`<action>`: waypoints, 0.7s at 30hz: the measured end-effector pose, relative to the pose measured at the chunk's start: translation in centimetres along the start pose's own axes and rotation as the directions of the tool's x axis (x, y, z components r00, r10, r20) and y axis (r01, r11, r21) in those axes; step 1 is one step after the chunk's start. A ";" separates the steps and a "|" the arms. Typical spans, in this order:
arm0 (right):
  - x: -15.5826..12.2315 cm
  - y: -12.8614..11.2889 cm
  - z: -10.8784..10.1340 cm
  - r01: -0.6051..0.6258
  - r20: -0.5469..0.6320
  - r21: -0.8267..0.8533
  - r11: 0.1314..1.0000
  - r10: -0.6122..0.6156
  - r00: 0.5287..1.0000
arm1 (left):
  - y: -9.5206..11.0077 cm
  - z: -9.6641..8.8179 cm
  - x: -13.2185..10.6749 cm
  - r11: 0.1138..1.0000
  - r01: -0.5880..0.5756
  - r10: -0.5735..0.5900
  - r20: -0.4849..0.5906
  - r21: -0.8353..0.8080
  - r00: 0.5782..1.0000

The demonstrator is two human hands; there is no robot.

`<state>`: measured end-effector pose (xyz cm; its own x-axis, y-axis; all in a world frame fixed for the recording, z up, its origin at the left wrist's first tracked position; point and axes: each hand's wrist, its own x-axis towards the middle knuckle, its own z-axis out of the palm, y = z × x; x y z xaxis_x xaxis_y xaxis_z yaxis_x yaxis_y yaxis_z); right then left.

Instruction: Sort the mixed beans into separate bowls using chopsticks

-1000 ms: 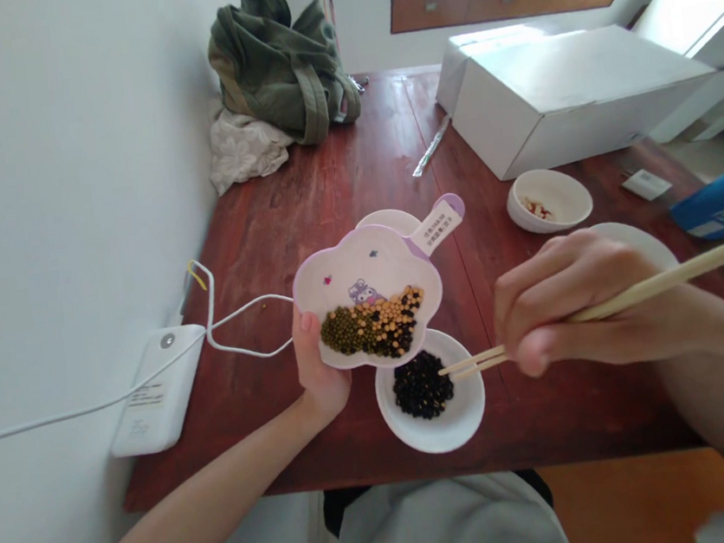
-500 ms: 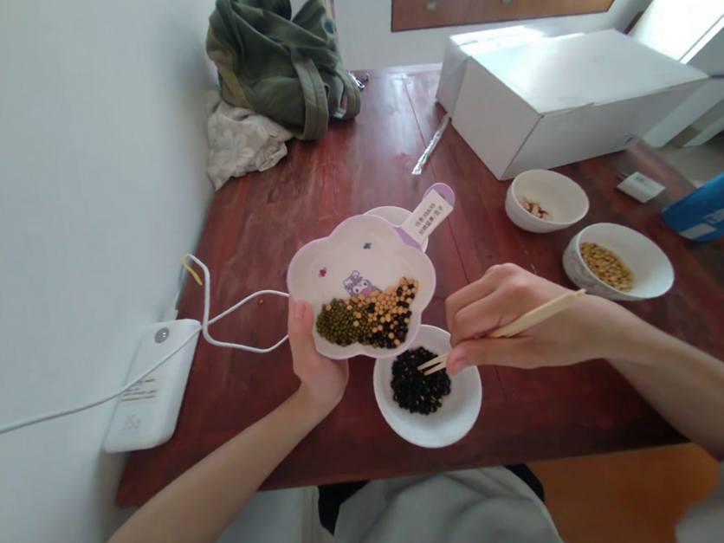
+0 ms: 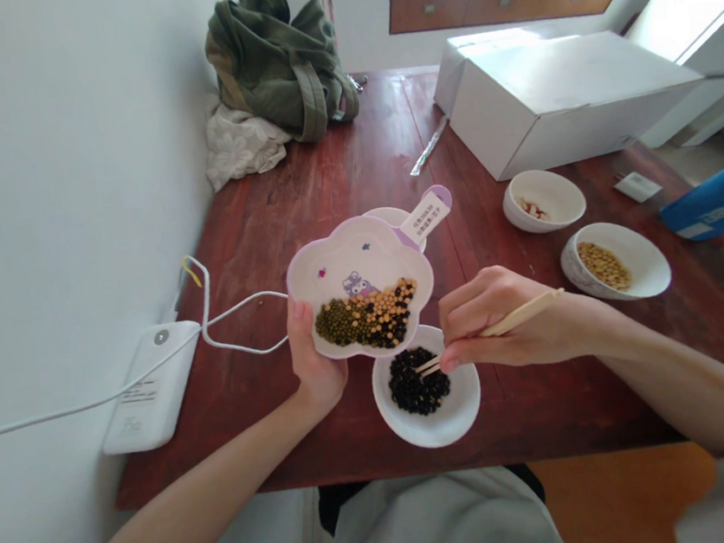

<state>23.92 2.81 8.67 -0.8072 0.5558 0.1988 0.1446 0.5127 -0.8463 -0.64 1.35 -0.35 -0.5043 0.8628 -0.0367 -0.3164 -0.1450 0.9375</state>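
My left hand [image 3: 317,359] grips the near left rim of a purple-edged, flower-shaped plate [image 3: 340,252], thumb on its inside, and holds it tilted towards me. Green, yellow and black beans [image 3: 371,316] are gathered along the plate's lower side. In my right hand [image 3: 504,316] is a pair of chopsticks [image 3: 524,312], closed in the fingers and slanting down to the left. Their tips reach the black beans [image 3: 417,383] in a white bowl [image 3: 449,427] at the table's near edge. Whether the tips pinch a bean cannot be made out.
At right stand a bowl of yellow beans [image 3: 645,261] and a bowl with reddish-white bits [image 3: 567,204]. Another white dish [image 3: 388,214] is partly hidden behind the plate. A white box [image 3: 576,81], green bag [image 3: 273,64], blue object [image 3: 719,196] and cabled power bank [image 3: 153,391] surround the work area.
My right hand and the chopsticks have shifted slightly left over the black beans. The plate in my left hand stays almost where it was.
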 end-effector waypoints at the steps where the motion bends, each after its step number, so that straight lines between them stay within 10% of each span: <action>1: 0.0 -0.1 0.0 -0.007 0.001 0.004 1.000 0.007 1.000 | 0.0 -0.1 0.0 1.000 0.002 -0.002 0.006 -0.001 1.000; 21: 0.2 -0.3 0.4 -0.036 -0.020 -0.003 0.999 0.036 0.999 | 0.2 0.0 -0.2 0.998 0.005 -0.006 -0.015 -0.062 1.000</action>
<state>23.50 2.50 8.78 -0.7902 0.5865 0.1780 0.1753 0.4945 -0.8513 -0.58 1.18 -0.18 -0.5144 0.8562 -0.0475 -0.3683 -0.1706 0.9139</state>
